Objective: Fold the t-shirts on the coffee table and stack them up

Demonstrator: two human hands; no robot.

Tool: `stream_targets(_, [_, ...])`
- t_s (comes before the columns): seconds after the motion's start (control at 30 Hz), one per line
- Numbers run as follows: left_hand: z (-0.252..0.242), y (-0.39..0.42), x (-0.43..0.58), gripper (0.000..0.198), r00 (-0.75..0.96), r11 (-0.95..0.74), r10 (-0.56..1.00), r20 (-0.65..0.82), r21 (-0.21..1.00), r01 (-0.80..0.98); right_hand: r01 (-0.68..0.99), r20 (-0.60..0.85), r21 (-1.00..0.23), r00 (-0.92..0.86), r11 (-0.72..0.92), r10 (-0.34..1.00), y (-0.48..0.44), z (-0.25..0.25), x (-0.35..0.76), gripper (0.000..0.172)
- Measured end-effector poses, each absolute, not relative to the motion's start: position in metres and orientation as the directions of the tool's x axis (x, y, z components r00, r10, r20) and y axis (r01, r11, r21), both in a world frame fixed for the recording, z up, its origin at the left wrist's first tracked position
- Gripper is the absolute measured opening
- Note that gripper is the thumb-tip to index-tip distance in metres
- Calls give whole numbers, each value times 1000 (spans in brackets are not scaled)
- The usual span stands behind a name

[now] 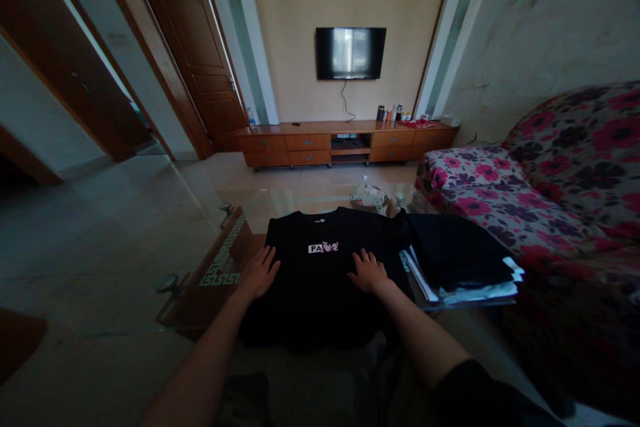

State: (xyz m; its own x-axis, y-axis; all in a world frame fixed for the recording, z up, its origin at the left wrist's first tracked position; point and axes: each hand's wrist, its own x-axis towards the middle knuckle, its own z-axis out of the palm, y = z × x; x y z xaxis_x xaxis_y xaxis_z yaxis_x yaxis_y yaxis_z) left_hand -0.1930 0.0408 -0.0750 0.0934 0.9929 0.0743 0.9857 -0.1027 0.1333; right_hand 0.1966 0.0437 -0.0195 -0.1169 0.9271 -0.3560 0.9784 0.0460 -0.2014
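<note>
Black shirt [315,293], left hand [259,273] and right hand [369,271] resting flat on it (grip loosely spread, holding nothing)

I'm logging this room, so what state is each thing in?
Shirt: spread out, front up
Left hand: open, palm down, touching the shirt
Right hand: open, palm down on the shirt
Black cloth: folded, atop a pile
Television: dark, apparently off
Drawers: shut
Panelled door: looks ajar

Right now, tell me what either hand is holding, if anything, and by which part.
Nothing looks held: the left hand and right hand lie open on the black shirt.
</note>
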Motion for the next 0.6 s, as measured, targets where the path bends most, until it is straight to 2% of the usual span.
stream_targets(0.13, [-77,44,-190,70,14,-16,999,36,47,999,977,-358,-208,-122,48,926,44,-21,195,84])
stream_targets(0.27, [-73,58,-178,69,-30,33,990,135,-21,999,978,-369,-204,-114,39,922,45,-21,193,84])
stream_targets(0.33, [-74,65,-174,72,-12,14,987,160,-9,1000,979,-372,-201,-106,32,922,45,-21,192,84])
stream_targets(0.43, [-77,76,-171,77,-16,13,994,108,36,999,980,-368,-196,-95,23,925,45,-19,189,83])
stream_targets(0.6, [-72,102,-161,74,-176,174,973,152,24,984,985,-346,-174,-68,7,936,45,-16,181,82])
